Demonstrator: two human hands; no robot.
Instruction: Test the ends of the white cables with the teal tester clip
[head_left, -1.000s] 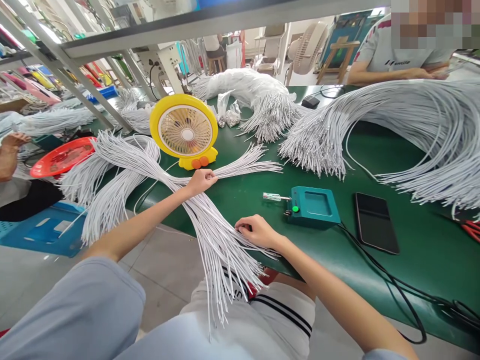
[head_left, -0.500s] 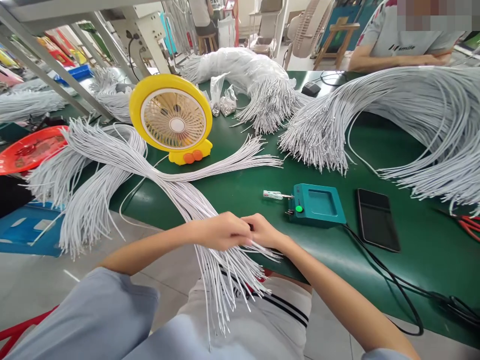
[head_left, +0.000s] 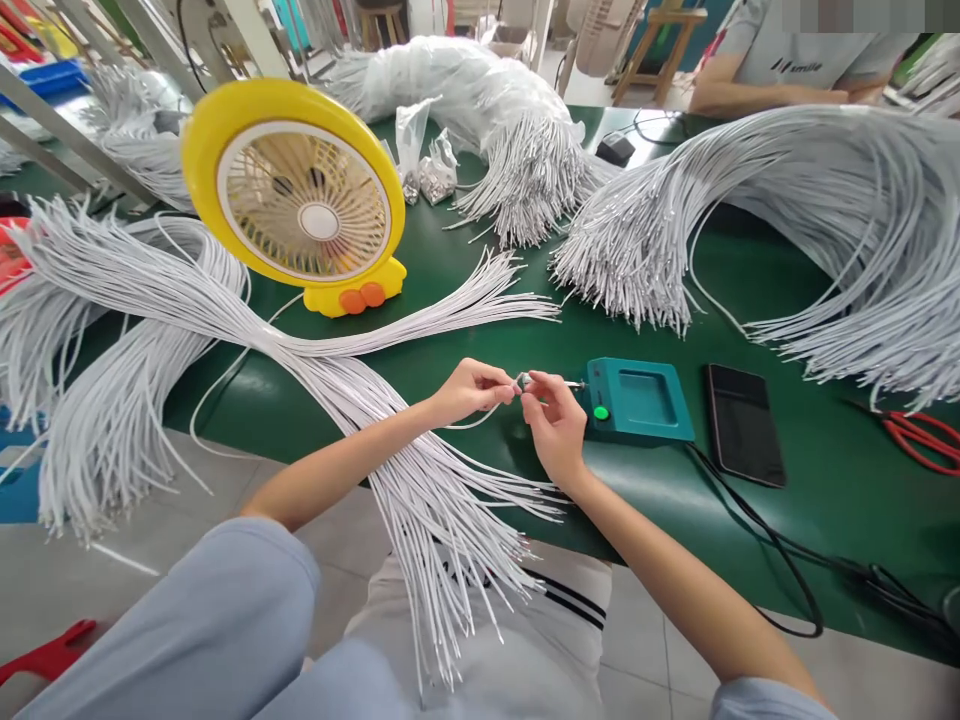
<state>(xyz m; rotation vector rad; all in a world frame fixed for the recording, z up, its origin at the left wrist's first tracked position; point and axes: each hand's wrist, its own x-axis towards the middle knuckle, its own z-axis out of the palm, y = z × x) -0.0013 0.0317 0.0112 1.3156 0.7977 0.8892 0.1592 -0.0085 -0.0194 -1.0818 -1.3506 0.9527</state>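
On the table (head_left: 840, 540), a fan (head_left: 319, 221) stands left of the device (head_left: 643, 395); a phone (head_left: 745, 425) lies right; a cable bundle (head_left: 634, 240) behind.

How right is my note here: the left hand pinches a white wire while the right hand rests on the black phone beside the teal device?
One part is wrong: in the head view, the right hand is close to the left hand, by the prong jutting from the teal device, not on the black phone. The rest stands.
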